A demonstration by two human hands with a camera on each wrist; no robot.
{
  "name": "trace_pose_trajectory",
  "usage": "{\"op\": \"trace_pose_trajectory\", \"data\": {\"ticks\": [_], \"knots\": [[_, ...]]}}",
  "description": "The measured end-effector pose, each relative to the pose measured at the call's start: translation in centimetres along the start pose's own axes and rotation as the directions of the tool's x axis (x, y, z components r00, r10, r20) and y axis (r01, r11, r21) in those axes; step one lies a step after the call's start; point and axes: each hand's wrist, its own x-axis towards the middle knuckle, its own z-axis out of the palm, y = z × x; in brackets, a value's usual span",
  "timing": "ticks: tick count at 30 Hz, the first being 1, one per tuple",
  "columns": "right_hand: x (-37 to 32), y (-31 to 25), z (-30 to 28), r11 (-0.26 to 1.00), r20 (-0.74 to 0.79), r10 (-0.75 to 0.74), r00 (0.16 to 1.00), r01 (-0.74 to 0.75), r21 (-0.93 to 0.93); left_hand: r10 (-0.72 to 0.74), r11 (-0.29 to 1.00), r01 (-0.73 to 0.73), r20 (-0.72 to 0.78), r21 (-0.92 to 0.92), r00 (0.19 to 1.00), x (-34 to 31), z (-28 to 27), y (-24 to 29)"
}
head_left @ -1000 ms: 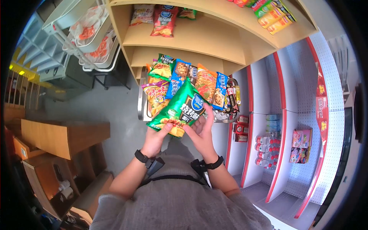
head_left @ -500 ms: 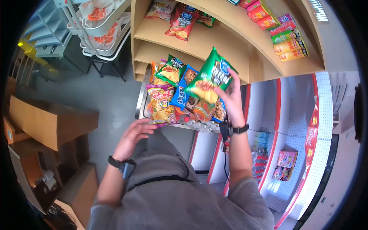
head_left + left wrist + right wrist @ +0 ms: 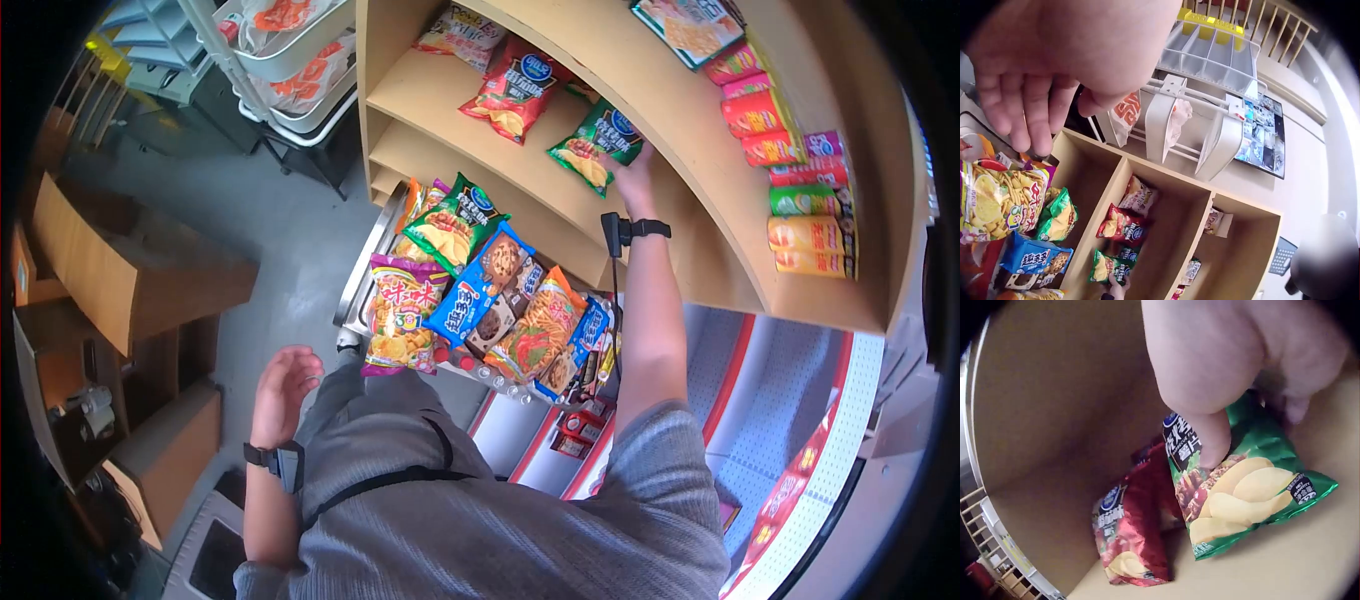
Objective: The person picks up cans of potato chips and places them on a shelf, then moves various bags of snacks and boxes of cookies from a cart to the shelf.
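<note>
My right hand (image 3: 632,182) grips a green bag of potato chips (image 3: 590,152) on the shelf, thumb across its printed front in the right wrist view. Beside it lies a red chip bag (image 3: 1132,540). My left hand (image 3: 282,395) hangs with loosely bent fingers and holds nothing, left of the loaded cart. On the cart are another green chip bag (image 3: 457,228), a purple-and-yellow snack bag (image 3: 405,310), blue cookie packs (image 3: 478,285) and an orange snack bag (image 3: 538,330).
The wooden shelf unit (image 3: 480,120) has a raised upper board with canisters (image 3: 805,230) at the right. A white rolling rack (image 3: 310,100) stands at the left. Bottles (image 3: 500,380) lie along the cart's near edge. White pegboard shelving (image 3: 770,370) is at the right.
The green chip bag has gone from both hands over the cart to the right hand alone, then forward onto the shelf. The left hand let go and drew back left.
</note>
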Motion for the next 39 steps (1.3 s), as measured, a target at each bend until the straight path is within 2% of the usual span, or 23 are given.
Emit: {"op": "trace_pose_trajectory", "data": {"ticks": [1,4,6,8,9,10,12,13,16,20,23,25,29,32,34,35,36,38,39], "knots": [[1.5,1.2,0.5,0.989,-0.035,0.0,0.999,-0.005,-0.149,-0.012,1.0,0.012,-0.014,-0.025,1.0,0.2,0.6,0.1],[3.7,2.1,1.6,0.971,-0.01,-0.009,1.0,0.006,-0.241,0.004,0.999,-0.004,-0.019,-0.035,1.0,1.0,0.9,-0.6],[5.3,2.7,2.3,0.983,0.032,0.015,0.999,-0.009,-0.185,0.018,0.999,-0.02,-0.081,-0.031,0.997,0.7,1.0,-0.3],[7.8,5.6,3.1,0.998,0.055,0.063,0.996,-0.062,-0.02,0.032,0.999,-0.035,-0.141,-0.023,0.989,0.4,1.0,-0.1],[8.6,5.9,3.5,0.985,0.019,0.106,0.994,-0.102,-0.136,0.038,0.999,-0.042,-0.146,-0.025,0.989,0.2,0.8,-0.1],[9.1,6.3,3.9,0.986,0.03,0.107,0.994,-0.102,-0.132,0.04,0.999,-0.045,-0.149,-0.027,0.988,0.1,0.7,-0.2],[10.8,7.3,4.2,0.962,-0.039,-0.04,0.998,0.028,-0.271,0.041,0.998,-0.047,-0.187,-0.029,0.982,0.0,0.5,-0.6],[12.4,9.6,4.5,0.967,-0.042,-0.086,0.995,0.073,-0.243,0.042,0.998,-0.049,-0.213,-0.028,0.976,0.0,0.5,-0.8],[15.4,13.8,5.2,0.956,-0.111,-0.154,0.982,0.12,-0.268,0.041,0.997,-0.053,-0.205,-0.052,0.978,0.0,0.7,-1.0],[16.7,16.0,6.4,0.964,-0.134,-0.152,0.979,0.117,-0.237,0.046,0.998,-0.053,-0.224,-0.025,0.973,-0.1,1.7,-0.3],[15.9,16.0,6.6,0.962,-0.129,-0.139,0.982,0.103,-0.252,0.053,0.998,-0.062,-0.214,-0.032,0.975,-0.2,1.7,-0.3],[14.1,12.7,6.4,0.963,-0.101,-0.149,0.984,0.121,-0.241,0.063,0.997,-0.07,-0.186,-0.028,0.981,-0.2,1.5,-0.4],[12.7,10.9,6.3,0.978,-0.104,-0.107,0.989,0.086,-0.189,0.064,0.998,-0.067,-0.174,-0.008,0.983,-0.1,1.3,-0.1],[10.4,7.5,6.0,0.991,-0.085,-0.104,0.991,0.096,-0.089,0.05,0.999,-0.047,-0.205,0.018,0.977,-0.2,1.8,0.3],[7.6,3.7,5.1,0.994,-0.036,0.037,0.999,-0.033,0.108,0.064,0.998,-0.062,-0.153,0.013,0.986,-0.1,1.7,0.3],[7.5,5.2,4.8,0.993,-0.028,0.005,1.0,-0.002,0.117,0.067,0.998,-0.067,-0.127,0.009,0.99,0.0,1.4,0.2],[6.6,5.4,4.5,0.993,-0.035,0.015,0.999,-0.011,0.117,0.063,0.998,-0.061,-0.123,0.018,0.99,0.0,1.3,0.1],[5.1,5.5,4.0,0.989,-0.108,0.091,0.99,-0.102,-0.106,0.057,0.998,-0.056,-0.097,0.017,0.994,0.3,1.0,0.5],[2.5,1.9,3.2,0.973,-0.059,0.209,0.976,-0.214,-0.088,0.05,0.998,-0.048,-0.097,0.026,0.994,0.4,1.2,0.8]]}}
